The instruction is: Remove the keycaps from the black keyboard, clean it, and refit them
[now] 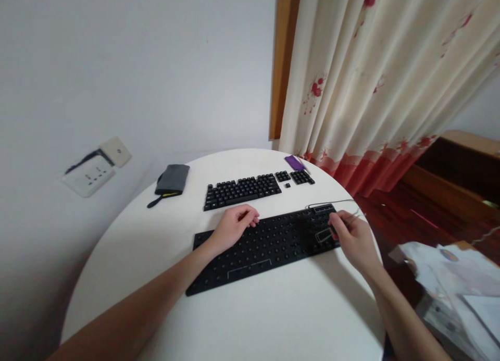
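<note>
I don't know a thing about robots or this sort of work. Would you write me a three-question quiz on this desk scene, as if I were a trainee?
1. True or false: the black keycaps lie nearer the wall than the keyboard base does.

2. Which item lies left of the keycaps?
a) a white cup
b) a grey pouch
c) a red book

3. Fill in: the hand at the right end of the keyboard base is the person's ____ hand.

Key: 1 true; 2 b; 3 right.

White tabletop (242,319) lies open before the keyboard base (273,238) — keycaps (244,190) crowd the far side.
</note>
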A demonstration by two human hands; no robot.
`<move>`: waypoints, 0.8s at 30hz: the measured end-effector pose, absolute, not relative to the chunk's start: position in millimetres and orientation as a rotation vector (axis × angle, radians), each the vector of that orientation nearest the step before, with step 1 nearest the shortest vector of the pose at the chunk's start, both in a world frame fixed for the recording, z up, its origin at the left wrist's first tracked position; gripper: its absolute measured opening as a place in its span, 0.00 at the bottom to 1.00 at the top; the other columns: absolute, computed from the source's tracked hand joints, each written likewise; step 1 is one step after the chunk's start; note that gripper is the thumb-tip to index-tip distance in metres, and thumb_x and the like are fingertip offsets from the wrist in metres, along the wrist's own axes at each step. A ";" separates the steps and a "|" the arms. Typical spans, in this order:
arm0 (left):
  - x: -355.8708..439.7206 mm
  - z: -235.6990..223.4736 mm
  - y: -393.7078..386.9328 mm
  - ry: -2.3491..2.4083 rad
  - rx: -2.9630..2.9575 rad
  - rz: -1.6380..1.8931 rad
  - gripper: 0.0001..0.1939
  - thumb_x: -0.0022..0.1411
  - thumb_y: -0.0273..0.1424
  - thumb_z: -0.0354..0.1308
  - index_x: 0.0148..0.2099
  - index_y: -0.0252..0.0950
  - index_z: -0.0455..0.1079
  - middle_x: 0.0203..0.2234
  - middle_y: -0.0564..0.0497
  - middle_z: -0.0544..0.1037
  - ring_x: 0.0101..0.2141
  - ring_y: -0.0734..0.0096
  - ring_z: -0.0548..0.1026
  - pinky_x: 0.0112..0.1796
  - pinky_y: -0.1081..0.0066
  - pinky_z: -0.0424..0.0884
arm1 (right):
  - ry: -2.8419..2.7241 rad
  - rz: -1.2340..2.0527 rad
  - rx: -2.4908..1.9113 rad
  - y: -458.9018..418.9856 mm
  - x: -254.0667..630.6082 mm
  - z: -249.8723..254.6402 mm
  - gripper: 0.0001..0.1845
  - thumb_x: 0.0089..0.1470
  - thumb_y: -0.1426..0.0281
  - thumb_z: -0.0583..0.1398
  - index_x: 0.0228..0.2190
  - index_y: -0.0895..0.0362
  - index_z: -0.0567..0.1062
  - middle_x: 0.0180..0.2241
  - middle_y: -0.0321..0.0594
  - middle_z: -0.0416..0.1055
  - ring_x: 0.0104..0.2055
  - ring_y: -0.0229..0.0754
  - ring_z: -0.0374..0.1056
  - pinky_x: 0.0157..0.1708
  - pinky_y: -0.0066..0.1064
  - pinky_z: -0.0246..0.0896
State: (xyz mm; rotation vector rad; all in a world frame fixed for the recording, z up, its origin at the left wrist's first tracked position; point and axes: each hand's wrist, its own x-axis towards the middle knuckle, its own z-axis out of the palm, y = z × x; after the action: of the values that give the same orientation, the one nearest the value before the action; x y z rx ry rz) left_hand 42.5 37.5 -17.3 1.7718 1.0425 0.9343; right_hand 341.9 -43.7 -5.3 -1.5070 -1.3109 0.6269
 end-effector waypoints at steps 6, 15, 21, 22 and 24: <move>42.2 -17.6 37.0 1.028 1.797 0.932 0.12 0.67 0.33 0.52 0.35 0.34 0.73 0.29 0.50 0.79 0.30 0.71 0.76 0.33 0.72 0.71 | -1.363 0.624 -1.543 -65.5 345.2 -29.2 0.21 0.59 0.53 0.57 0.25 0.57 0.70 0.18 0.34 0.63 0.20 0.36 0.58 0.21 0.27 0.50; 42.1 -17.7 36.5 1.019 1.827 0.921 0.11 0.66 0.32 0.53 0.34 0.34 0.73 0.28 0.50 0.78 0.31 0.71 0.76 0.34 0.71 0.71 | -1.574 0.573 -1.650 -58.6 337.1 -26.9 0.21 0.60 0.54 0.56 0.31 0.58 0.76 0.18 0.35 0.66 0.19 0.38 0.60 0.20 0.28 0.50; 41.4 -17.8 36.2 1.013 1.827 0.900 0.11 0.66 0.33 0.53 0.35 0.34 0.73 0.29 0.50 0.79 0.32 0.70 0.76 0.35 0.71 0.72 | -1.886 0.313 -1.619 -62.4 319.3 -17.8 0.17 0.63 0.62 0.53 0.28 0.56 0.75 0.23 0.39 0.73 0.24 0.41 0.67 0.27 0.30 0.55; 41.2 -18.1 36.1 1.014 1.827 0.899 0.11 0.66 0.33 0.53 0.35 0.34 0.73 0.29 0.50 0.79 0.32 0.70 0.76 0.35 0.71 0.72 | -1.911 0.285 -1.629 -62.2 318.0 -17.0 0.17 0.63 0.62 0.53 0.27 0.56 0.75 0.24 0.40 0.73 0.25 0.42 0.68 0.28 0.30 0.55; 40.8 -18.4 35.9 1.016 1.824 0.899 0.11 0.66 0.33 0.53 0.35 0.34 0.73 0.29 0.50 0.79 0.32 0.70 0.77 0.35 0.71 0.72 | -1.880 0.288 -1.672 -60.3 319.1 -17.3 0.17 0.63 0.61 0.53 0.28 0.56 0.74 0.22 0.40 0.72 0.23 0.42 0.67 0.26 0.30 0.54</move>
State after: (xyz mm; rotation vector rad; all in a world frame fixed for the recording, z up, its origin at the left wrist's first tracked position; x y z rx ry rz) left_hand 40.8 35.9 -18.4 1.8242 1.0156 0.8989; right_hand 319.1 -60.3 -17.3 -1.6719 -1.8799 0.2876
